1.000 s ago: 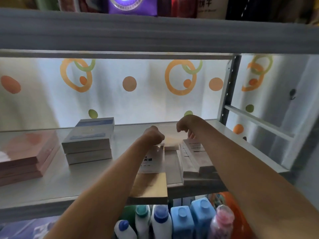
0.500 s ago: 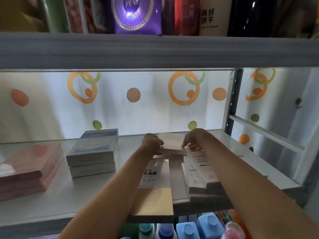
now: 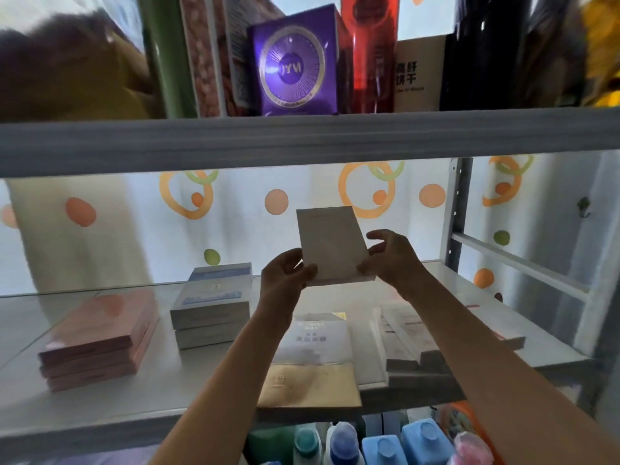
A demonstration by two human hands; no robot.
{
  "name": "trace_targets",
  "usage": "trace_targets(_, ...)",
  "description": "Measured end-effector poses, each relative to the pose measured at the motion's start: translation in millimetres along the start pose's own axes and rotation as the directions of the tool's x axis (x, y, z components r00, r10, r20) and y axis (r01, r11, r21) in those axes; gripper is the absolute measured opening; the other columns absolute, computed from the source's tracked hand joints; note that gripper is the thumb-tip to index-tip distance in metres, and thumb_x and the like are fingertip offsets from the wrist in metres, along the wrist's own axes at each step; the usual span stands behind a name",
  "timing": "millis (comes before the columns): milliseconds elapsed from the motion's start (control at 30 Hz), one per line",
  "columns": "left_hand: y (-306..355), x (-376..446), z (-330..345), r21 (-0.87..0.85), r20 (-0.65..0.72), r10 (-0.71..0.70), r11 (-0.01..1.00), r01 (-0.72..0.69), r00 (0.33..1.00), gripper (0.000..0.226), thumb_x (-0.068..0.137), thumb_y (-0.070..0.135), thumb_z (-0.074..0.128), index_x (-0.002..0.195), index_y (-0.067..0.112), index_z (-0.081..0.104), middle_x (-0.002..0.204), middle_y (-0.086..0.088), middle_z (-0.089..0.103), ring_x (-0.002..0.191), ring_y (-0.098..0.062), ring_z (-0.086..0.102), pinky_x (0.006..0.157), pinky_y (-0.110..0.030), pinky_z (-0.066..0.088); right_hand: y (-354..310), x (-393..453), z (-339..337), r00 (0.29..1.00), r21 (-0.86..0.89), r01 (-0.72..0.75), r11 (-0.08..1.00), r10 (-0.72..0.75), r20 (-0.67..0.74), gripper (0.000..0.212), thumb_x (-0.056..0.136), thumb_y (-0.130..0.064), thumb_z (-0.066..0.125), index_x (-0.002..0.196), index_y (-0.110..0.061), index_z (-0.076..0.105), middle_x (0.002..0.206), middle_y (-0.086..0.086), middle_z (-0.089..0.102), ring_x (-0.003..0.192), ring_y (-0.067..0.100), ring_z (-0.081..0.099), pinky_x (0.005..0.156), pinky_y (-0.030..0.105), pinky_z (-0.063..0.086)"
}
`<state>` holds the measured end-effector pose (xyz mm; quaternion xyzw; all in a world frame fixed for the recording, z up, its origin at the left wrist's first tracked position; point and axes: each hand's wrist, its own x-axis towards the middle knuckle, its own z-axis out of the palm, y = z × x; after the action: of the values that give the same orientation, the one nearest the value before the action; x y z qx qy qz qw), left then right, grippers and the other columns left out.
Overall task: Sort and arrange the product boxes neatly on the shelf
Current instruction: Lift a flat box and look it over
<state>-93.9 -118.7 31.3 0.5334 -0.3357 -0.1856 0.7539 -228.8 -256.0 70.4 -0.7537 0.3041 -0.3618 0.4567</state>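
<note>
A flat pale beige box [image 3: 330, 245] hangs tilted upright above the middle shelf [image 3: 161, 391]. My left hand [image 3: 285, 273] grips its lower left corner and my right hand [image 3: 391, 258] grips its right edge. Below lie a white box with dark print [image 3: 317, 337] and a gold box [image 3: 308, 385] that sticks out over the shelf's front edge. To the right sits an uneven pile of pale boxes [image 3: 412, 340]. At the left stand a stack of pink boxes [image 3: 100, 340] and a stack of white and blue boxes [image 3: 211, 303].
The upper shelf [image 3: 302, 139] runs close overhead, carrying a purple box [image 3: 295, 68], a red package [image 3: 372, 52] and a brown carton [image 3: 419, 75]. A grey upright post [image 3: 458, 209] bounds the right side. Capped bottles [image 3: 382, 444] stand on the level below.
Both hands have lifted the beige box off the shelf, from low between the piles up into the air, and tilted it upright. The view has tipped upward, showing more of the upper shelf.
</note>
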Motion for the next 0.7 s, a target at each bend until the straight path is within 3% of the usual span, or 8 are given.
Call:
trace_targets(100,7.3,-26.4,-13.3,-0.068,-0.006,-0.016,0.998,0.015,1.0,0.038,0.082,-0.011,0.067,0.117,0.004,0.059,0.103,-0.013,0.075,0.096,-0.031,0.07,0.083,-0.035,0.058,-3.1,-33.6,6.5,0.994,-0.025,0.106,0.994,-0.107,-0.019,0.065,0.071,0.009,0.074,0.13,-0.009,0.054,0.093,0.008,0.069,0.083,0.019,0.066,0.069,0.025,0.052)
trace_targets(300,25.2,-77.3,-35.9,-0.146,0.033,0.003,0.989,0.002,0.999,0.035,0.08,-0.013,0.068,0.11,0.003,0.056,0.102,-0.006,0.075,0.094,-0.027,0.072,0.07,-0.032,0.059,-1.2,-95.5,16.8,0.975,0.123,0.218,0.968,-0.209,-0.079,0.059,0.073,0.007,0.078,0.12,-0.021,0.056,0.097,-0.003,0.068,0.089,0.01,0.066,0.072,0.016,0.056)
trace_targets(467,30.6,-105.1,-42.1,-0.069,0.014,0.031,0.997,-0.03,0.999,0.033,0.08,-0.01,0.07,0.106,0.007,0.056,0.099,0.001,0.076,0.091,-0.02,0.073,0.07,-0.031,0.059,5.6,-125.1,25.6,0.967,0.134,0.242,0.961,-0.228,-0.11,0.052,0.079,-0.004,0.079,0.118,-0.03,0.056,0.105,-0.017,0.065,0.094,0.005,0.065,0.066,0.007,0.051)
trace_targets(600,35.3,-117.5,-43.3,-0.034,0.011,0.04,0.999,-0.04,0.999,0.034,0.082,-0.01,0.068,0.107,0.007,0.055,0.095,0.005,0.075,0.087,-0.015,0.073,0.065,-0.024,0.057,5.2,-137.4,29.4,0.968,0.15,0.238,0.96,-0.222,-0.112,0.052,0.081,-0.007,0.078,0.121,-0.031,0.054,0.107,-0.016,0.063,0.095,0.003,0.063,0.066,0.004,0.049)
trace_targets(700,38.1,-125.7,-47.8,-0.052,0.019,0.032,0.998,-0.031,0.999,0.033,0.083,-0.01,0.067,0.108,0.008,0.056,0.098,0.003,0.075,0.089,-0.017,0.072,0.066,-0.025,0.057,3.3,-148.0,28.9,0.966,0.157,0.246,0.956,-0.228,-0.125,0.057,0.08,-0.008,0.079,0.126,-0.027,0.052,0.107,-0.012,0.064,0.096,0.007,0.064,0.075,0.012,0.054)
